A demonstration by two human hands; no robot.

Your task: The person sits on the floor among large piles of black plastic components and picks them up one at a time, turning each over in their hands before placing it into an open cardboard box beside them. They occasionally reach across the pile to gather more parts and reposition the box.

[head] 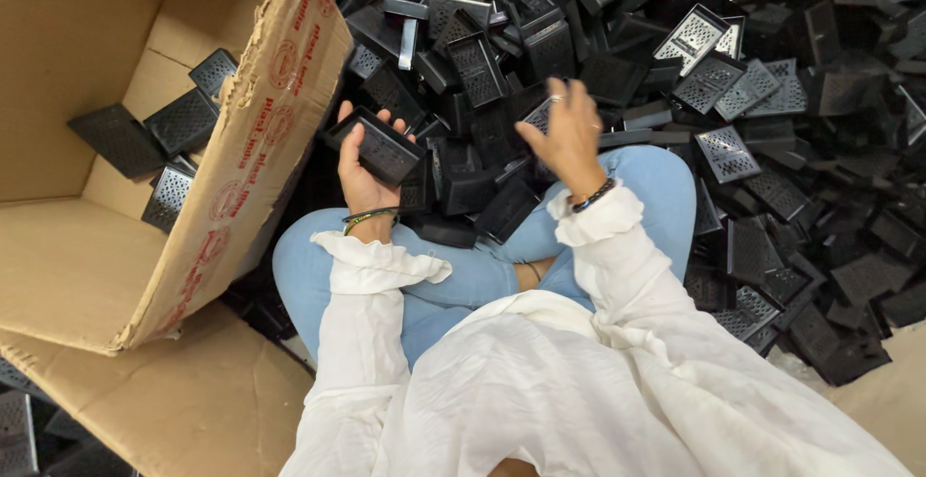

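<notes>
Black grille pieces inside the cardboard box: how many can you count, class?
4. One black grille piece lies near the flap, one below it, one farthest left, one lowest. The box flap may hide more.

Carton (193, 236) left, parts heap (772, 149) right

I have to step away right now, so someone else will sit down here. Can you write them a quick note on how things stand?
Left hand: grip shut on one black perforated tray, held up beside the cardboard box.
Right hand: open, empty, hovering over the pile of black trays in front of the knees.
Done: a few trays already lie inside the box.
Left: judging by the size of the pile, most trays are still outside the box, on the floor.
</notes>
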